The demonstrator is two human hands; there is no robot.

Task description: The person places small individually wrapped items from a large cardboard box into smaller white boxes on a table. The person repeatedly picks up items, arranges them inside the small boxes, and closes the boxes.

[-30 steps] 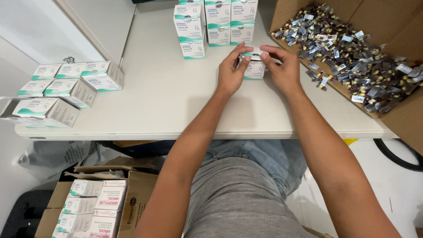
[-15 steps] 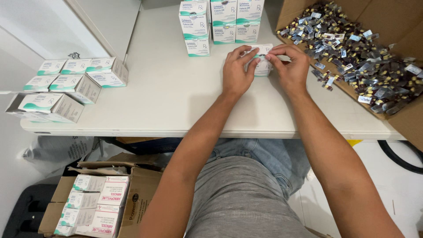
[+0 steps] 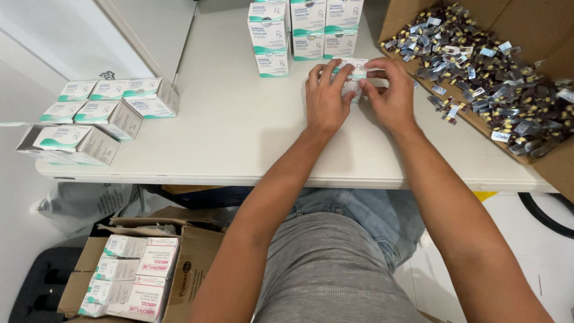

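- Both hands meet at the far side of the white table [image 3: 239, 143], closed around one small white-and-teal carton [image 3: 354, 67]. The left hand [image 3: 326, 98] clamps it from the near-left with fingers curled over the top, apparently to steady it. The right hand [image 3: 390, 96] pinches its right end, where a flap would sit; whether that flap is open cannot be told.
- That carton rests on or just above the table, directly in front of a stack of matching upright cartons [image 3: 305, 30], close enough to join them with a short push.
- An open cardboard box [image 3: 538, 24] of loose foil blister strips [image 3: 484, 78] sits just beside the right hand, within easy reach.
- More cartons lie on their sides at the left edge [image 3: 98, 116], well apart from the hands.
- Below the table, a floor box [image 3: 137, 275] holds other packs.
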